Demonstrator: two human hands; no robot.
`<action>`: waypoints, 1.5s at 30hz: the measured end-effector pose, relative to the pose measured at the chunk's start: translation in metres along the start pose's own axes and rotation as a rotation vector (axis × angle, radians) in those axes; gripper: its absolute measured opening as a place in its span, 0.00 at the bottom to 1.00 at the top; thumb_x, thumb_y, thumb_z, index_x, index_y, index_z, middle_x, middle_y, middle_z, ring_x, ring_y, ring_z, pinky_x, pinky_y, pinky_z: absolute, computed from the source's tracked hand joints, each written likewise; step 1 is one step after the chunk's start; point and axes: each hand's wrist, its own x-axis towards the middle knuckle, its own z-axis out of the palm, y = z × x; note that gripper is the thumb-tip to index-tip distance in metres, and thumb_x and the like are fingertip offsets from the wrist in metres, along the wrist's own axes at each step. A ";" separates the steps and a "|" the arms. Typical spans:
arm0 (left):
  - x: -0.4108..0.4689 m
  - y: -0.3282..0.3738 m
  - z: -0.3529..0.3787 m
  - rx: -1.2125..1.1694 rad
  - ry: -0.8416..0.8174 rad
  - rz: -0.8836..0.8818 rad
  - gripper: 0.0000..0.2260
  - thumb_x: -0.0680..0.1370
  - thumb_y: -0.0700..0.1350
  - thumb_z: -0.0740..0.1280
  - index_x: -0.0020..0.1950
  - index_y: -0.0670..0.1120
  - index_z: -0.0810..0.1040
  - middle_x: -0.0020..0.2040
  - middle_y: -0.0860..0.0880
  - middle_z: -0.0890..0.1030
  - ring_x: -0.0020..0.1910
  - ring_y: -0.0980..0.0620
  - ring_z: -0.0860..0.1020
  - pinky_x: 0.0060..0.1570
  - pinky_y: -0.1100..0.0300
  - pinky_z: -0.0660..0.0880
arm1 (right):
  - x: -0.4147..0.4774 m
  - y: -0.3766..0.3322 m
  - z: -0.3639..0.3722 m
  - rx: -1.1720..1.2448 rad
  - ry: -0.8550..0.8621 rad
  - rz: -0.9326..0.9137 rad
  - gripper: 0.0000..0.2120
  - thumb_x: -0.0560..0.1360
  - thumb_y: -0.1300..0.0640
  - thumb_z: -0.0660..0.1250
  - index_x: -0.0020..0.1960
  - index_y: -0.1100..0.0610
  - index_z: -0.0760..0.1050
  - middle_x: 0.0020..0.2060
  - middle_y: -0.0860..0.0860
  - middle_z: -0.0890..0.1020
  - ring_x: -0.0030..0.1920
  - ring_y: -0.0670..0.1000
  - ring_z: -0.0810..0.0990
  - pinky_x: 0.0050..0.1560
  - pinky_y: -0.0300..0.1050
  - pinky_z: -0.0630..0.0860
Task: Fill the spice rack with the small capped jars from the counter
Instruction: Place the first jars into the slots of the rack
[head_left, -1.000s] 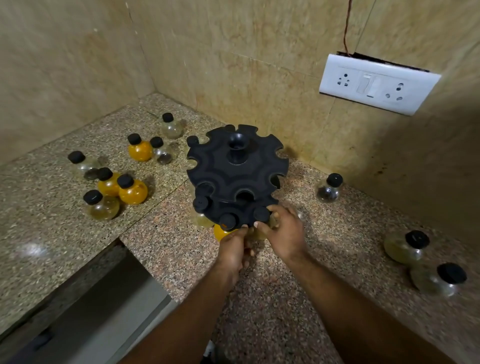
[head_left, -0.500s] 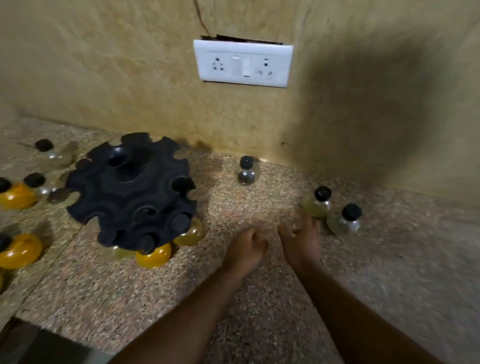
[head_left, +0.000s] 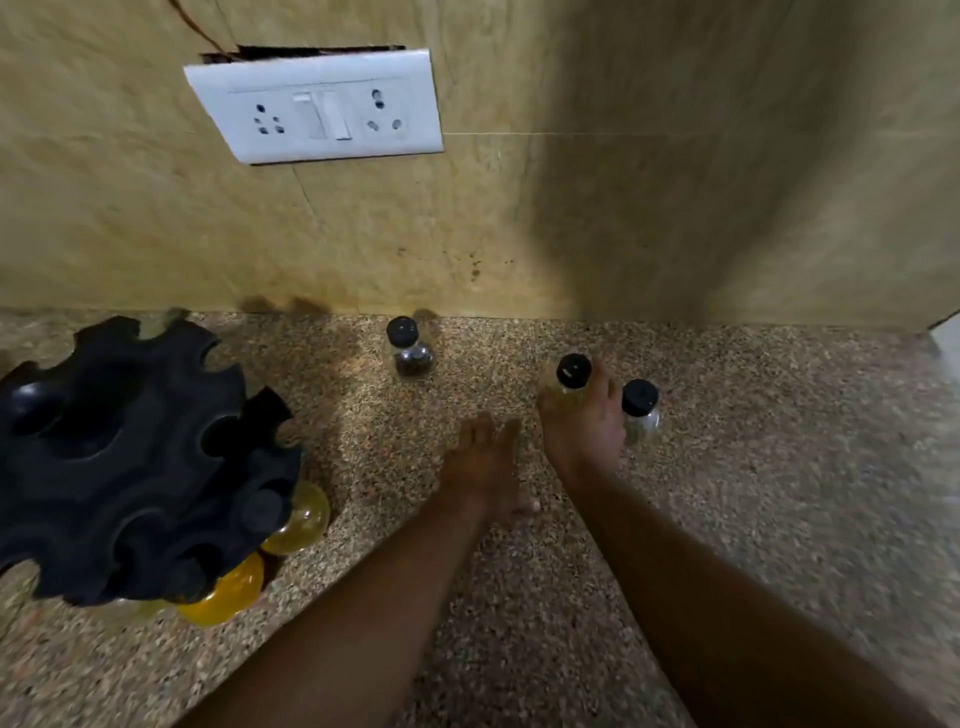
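- Black rack sits at left on the speckled counter; two yellow jars hang at its near right edge.
- Right hand: fingers curled around a pale jar, black cap showing above them.
- Left hand: fingers loosely extended, holding nothing, just above the counter.
- Clear jar touches the right hand's right side; a dark-filled jar stands far, near the wall.

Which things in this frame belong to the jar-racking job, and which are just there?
Job:
- black spice rack, with an orange jar and a yellow jar hung at its near edge
- pale jar in the right hand
- dark-spice jar
- clear jar
- left hand, empty

Just there:
- wall socket plate
- granite counter
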 end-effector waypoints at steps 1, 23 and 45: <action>0.004 0.000 0.000 0.005 -0.020 -0.005 0.53 0.69 0.62 0.75 0.81 0.53 0.43 0.82 0.42 0.41 0.80 0.38 0.41 0.74 0.34 0.56 | 0.004 0.000 0.003 0.008 0.002 0.008 0.34 0.77 0.47 0.71 0.78 0.54 0.62 0.72 0.55 0.71 0.66 0.62 0.76 0.58 0.55 0.74; -0.024 -0.043 -0.008 -1.489 0.692 -0.643 0.28 0.80 0.47 0.68 0.78 0.44 0.63 0.71 0.44 0.73 0.63 0.43 0.76 0.55 0.55 0.76 | -0.027 -0.027 0.018 -0.091 -0.240 -0.205 0.24 0.75 0.49 0.73 0.69 0.52 0.75 0.64 0.52 0.77 0.61 0.56 0.78 0.55 0.47 0.73; -0.167 -0.133 0.017 -2.407 0.788 -0.550 0.16 0.82 0.59 0.61 0.46 0.49 0.79 0.31 0.53 0.74 0.28 0.57 0.68 0.23 0.62 0.62 | -0.161 -0.095 0.094 -0.225 -0.743 -0.772 0.24 0.73 0.47 0.74 0.67 0.44 0.74 0.61 0.45 0.81 0.57 0.53 0.81 0.52 0.47 0.78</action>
